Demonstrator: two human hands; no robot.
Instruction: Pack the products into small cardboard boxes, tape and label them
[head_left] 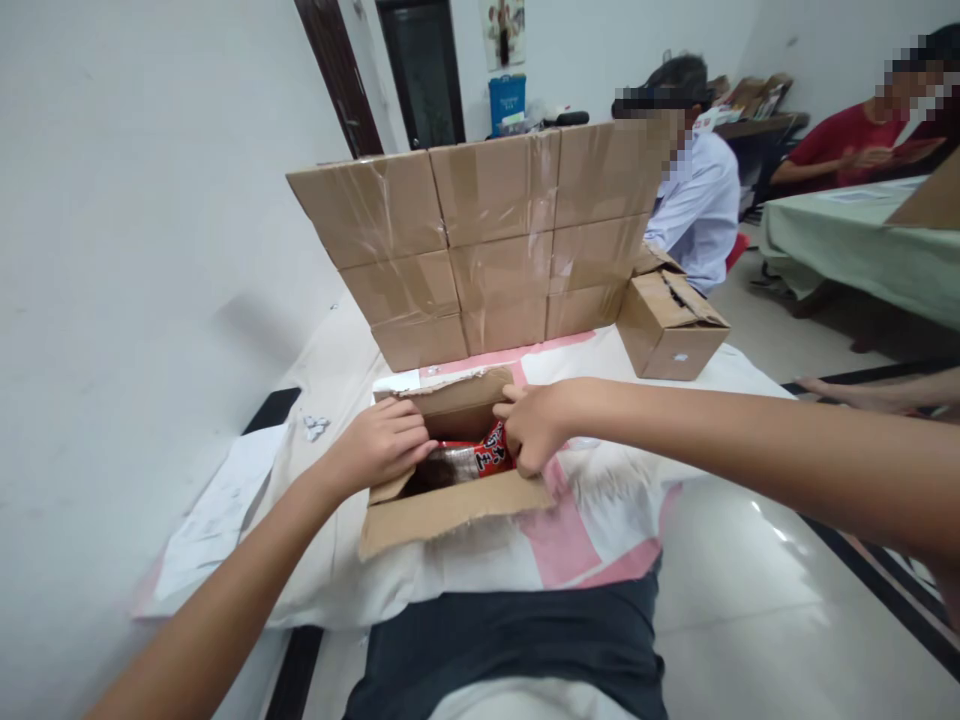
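An open cardboard box (450, 514) sits on the cloth-covered table in front of me, its long front flap folded outward. Inside lies a red and clear plastic packet (491, 452) with dark and white characters on it. My left hand (386, 445) is closed over the box's left end, fingers curled round the flap there. At the opposite end, my right hand (536, 425) has its fingers bent round the right side, beside the packet. The right flap is mostly hidden by that hand.
A tall panel of taped cardboard (499, 250) stands behind the box. To its right is a smaller carton (671, 325). Papers (221, 500) and a black flat object (271, 410) lie at left. Two people sit beyond, one near a green-covered table (840, 235).
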